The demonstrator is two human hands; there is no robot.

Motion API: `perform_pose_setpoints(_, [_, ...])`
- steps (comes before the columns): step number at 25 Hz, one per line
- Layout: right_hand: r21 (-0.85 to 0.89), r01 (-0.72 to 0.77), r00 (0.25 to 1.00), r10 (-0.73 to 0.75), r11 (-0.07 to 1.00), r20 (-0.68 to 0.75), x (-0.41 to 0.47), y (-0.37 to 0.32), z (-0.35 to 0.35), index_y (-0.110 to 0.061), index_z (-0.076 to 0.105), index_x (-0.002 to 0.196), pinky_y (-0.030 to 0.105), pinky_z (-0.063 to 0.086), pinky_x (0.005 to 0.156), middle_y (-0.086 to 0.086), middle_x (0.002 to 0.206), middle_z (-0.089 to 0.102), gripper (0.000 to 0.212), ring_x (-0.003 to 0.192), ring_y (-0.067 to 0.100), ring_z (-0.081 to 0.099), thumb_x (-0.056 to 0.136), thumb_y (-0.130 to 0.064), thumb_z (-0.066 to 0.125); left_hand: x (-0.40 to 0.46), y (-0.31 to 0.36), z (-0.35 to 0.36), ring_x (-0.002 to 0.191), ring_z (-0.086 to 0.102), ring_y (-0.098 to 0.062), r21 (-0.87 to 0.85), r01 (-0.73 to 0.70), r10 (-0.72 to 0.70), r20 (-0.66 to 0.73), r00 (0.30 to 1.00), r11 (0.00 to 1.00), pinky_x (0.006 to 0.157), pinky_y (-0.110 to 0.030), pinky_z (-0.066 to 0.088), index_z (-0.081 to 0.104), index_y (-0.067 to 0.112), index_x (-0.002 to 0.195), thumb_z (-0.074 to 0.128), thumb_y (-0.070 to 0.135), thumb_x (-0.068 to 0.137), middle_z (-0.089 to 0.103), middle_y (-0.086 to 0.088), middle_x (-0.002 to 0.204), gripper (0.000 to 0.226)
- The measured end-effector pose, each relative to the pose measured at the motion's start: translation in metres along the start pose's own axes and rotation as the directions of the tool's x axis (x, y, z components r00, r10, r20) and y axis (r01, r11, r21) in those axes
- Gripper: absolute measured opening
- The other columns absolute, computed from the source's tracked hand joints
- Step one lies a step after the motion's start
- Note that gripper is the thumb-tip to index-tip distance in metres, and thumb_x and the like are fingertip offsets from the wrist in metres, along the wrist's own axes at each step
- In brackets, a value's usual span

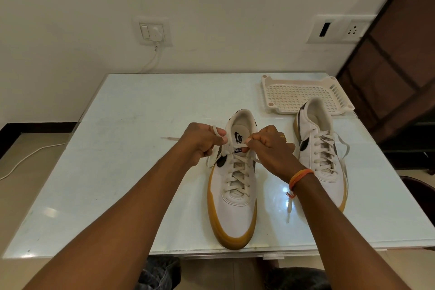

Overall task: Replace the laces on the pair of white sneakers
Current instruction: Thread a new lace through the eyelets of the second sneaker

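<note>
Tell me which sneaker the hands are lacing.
The nearer sneaker, centred at the table's front edge; both hands grip its lace ends. The other sneaker sits untouched beside the tray.

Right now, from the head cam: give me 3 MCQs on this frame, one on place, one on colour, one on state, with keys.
1. Where is the white plastic tray?
A. far right of the table, behind the right sneaker
B. on the floor
C. under the left sneaker

2. What colour are the sneaker soles?
A. black
B. tan-yellow
C. blue

3. What are the left hand and right hand doing?
A. resting flat
B. each gripping the lace of the left sneaker
C. lifting the tray

Key: 1 A, it sits at the far corner; 2 B, both soles show tan-yellow; 3 B, fingers curl round lace ends at the top eyelets.
</note>
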State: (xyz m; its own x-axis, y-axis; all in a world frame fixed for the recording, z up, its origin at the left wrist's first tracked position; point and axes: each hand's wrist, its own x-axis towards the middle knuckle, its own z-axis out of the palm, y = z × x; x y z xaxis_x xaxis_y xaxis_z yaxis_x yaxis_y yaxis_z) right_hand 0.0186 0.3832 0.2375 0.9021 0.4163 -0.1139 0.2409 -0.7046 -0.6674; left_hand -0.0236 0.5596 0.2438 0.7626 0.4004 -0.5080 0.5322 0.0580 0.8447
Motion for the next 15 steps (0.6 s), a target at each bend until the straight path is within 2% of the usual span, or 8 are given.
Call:
perform_pose_setpoints(4, [0.019, 0.010, 1.000, -0.010, 1.000, 0.006, -0.001, 0.002, -0.003, -0.033, 0.071, 0.073, 0.046, 0.028, 0.098, -0.007, 0.097, 0.044, 0.032, 0.106, 0.019, 0.043, 0.095, -0.035, 0.048, 0.005, 0.011, -0.022, 0.062, 0.042, -0.011, -0.055, -0.033, 0.030, -0.053, 0.998, 0.998, 0.052, -0.023, 0.035, 0.072, 0.008, 0.101, 0.068, 0.000, 0.087, 0.062, -0.002, 0.084, 0.017])
perform_pose_setpoints(8, [0.013, 0.010, 1.000, -0.010, 1.000, -0.008, -0.001, 0.002, -0.004, -0.039, 0.065, 0.063, 0.043, 0.025, 0.093, -0.008, 0.096, 0.045, 0.034, 0.106, 0.017, 0.043, 0.093, -0.032, 0.050, 0.013, 0.018, -0.050, 0.062, 0.037, -0.011, -0.180, -0.096, 0.066, -0.170, 0.983, 0.979, 0.052, -0.024, 0.033, 0.070, 0.009, 0.107, 0.064, 0.004, 0.092, 0.055, -0.002, 0.081, 0.018])
perform_pose_setpoints(11, [0.012, 0.032, 0.999, -0.032, 0.999, 0.002, 0.000, 0.002, -0.004, -0.043, 0.066, 0.064, 0.049, 0.028, 0.099, -0.012, 0.093, 0.043, 0.034, 0.105, 0.017, 0.043, 0.093, -0.031, 0.050, 0.015, 0.019, -0.056, 0.065, 0.039, -0.012, -0.187, -0.157, 0.119, -0.201, 0.972, 0.970, 0.054, -0.025, 0.034, 0.068, 0.010, 0.111, 0.064, 0.007, 0.092, 0.055, -0.001, 0.083, 0.020])
perform_pose_setpoints(15, [-0.025, 0.060, 0.998, -0.060, 0.998, -0.012, -0.001, 0.004, -0.004, -0.049, 0.064, 0.066, 0.050, 0.029, 0.098, -0.012, 0.092, 0.044, 0.034, 0.105, 0.017, 0.043, 0.092, -0.030, 0.052, 0.014, 0.022, -0.050, 0.068, 0.041, -0.013, -0.192, -0.213, 0.166, -0.236, 0.957, 0.958, 0.055, -0.025, 0.035, 0.066, 0.012, 0.109, 0.065, 0.008, 0.092, 0.057, -0.001, 0.088, 0.018])
